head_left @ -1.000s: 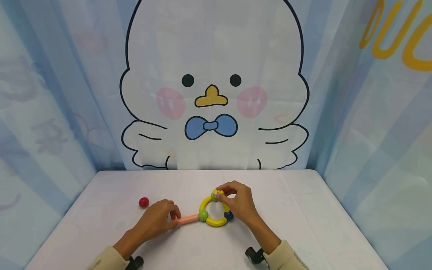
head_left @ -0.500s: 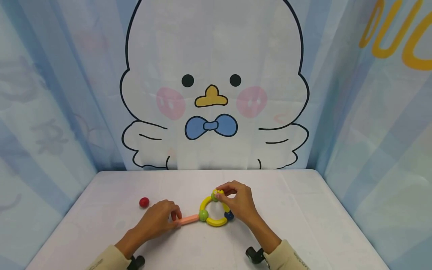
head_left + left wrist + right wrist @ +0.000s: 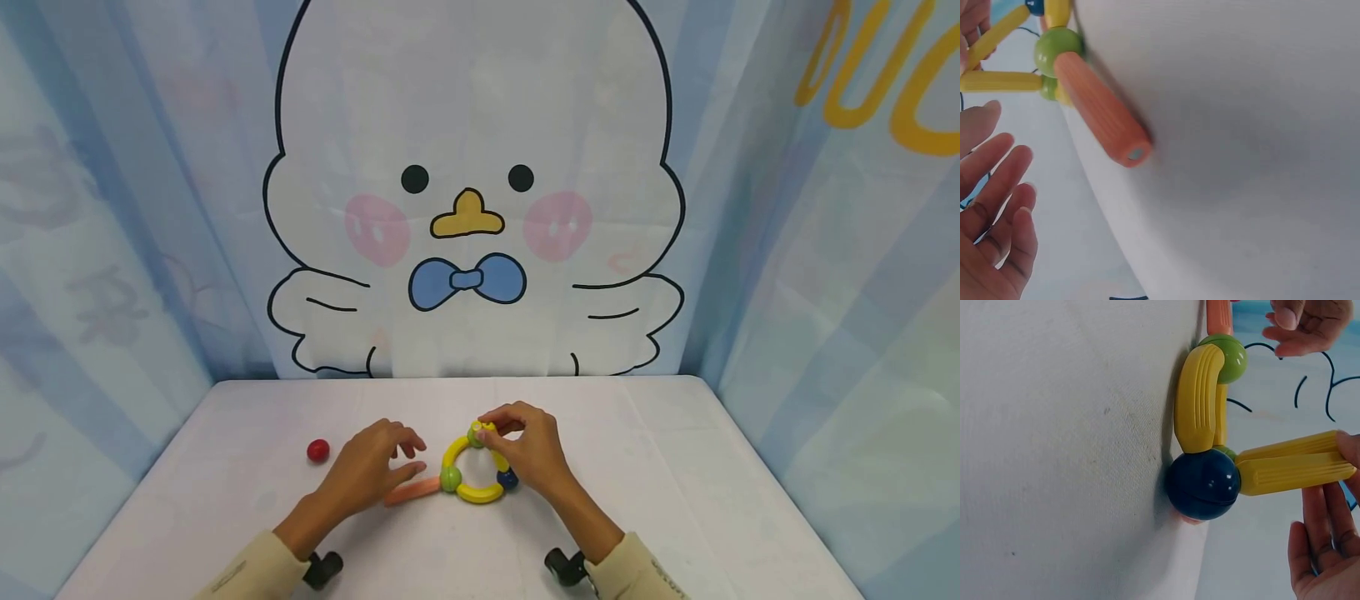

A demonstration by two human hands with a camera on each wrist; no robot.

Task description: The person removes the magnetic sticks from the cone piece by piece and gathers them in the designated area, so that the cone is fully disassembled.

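On the white table lies a ring of curved yellow rods (image 3: 1194, 403) joined by green balls (image 3: 451, 478) and a dark blue ball (image 3: 1202, 484). From the left green ball sticks out a ribbed orange rod (image 3: 1104, 115), its free end resting on the table. Straight yellow rods (image 3: 1300, 472) rise from the ring and meet at the top, where my right hand (image 3: 536, 446) pinches them between thumb and fingers. My left hand (image 3: 371, 462) hovers beside the orange rod with fingers spread, holding nothing.
A red ball (image 3: 318, 451) sits on the table (image 3: 637, 483) left of my left hand. Behind the table hangs a curtain (image 3: 472, 100) with a cartoon bird. Black camera mounts (image 3: 566, 567) are on both wrists, by the beige sleeves.
My left hand has let go of the orange rod's end and moved up and slightly right, its fingers opening. The right hand keeps its pinch; the ring stays in place.
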